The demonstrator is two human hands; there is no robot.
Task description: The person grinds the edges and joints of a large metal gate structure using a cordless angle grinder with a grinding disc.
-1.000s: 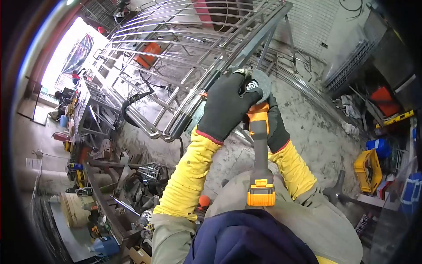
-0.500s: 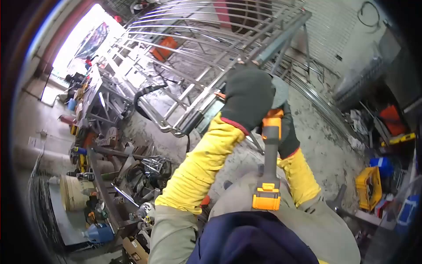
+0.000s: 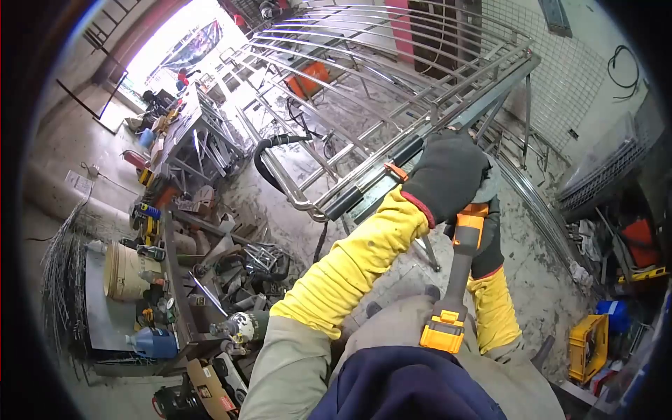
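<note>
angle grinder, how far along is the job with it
The metal frame looks largely assembled, bars joined. In hand: the angle grinder, left hand over its disc, right hand at its head; no sparks show. How much grinding is left, I can't tell.

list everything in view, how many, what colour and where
grinder: 1, orange and dark grey, between the hands
disc: 1, grey, on the grinder's head
frame: 1, silver, top centre
orange box: 1, orange, behind the frame's bars
mesh: 1 panel, grey, wall at upper right
crate: 1, yellow, lower right
bucket: 1, cream, left
jug: 1, blue, lower left
carton: 1, brown, bottom left
scrap: many pieces, mostly grey, left of centre; too jumbled to count
sleeves: 2, yellow, below the gloves
left hand: 1, black glove, over the disc
right hand: 1, black glove, holding the grinder
</note>
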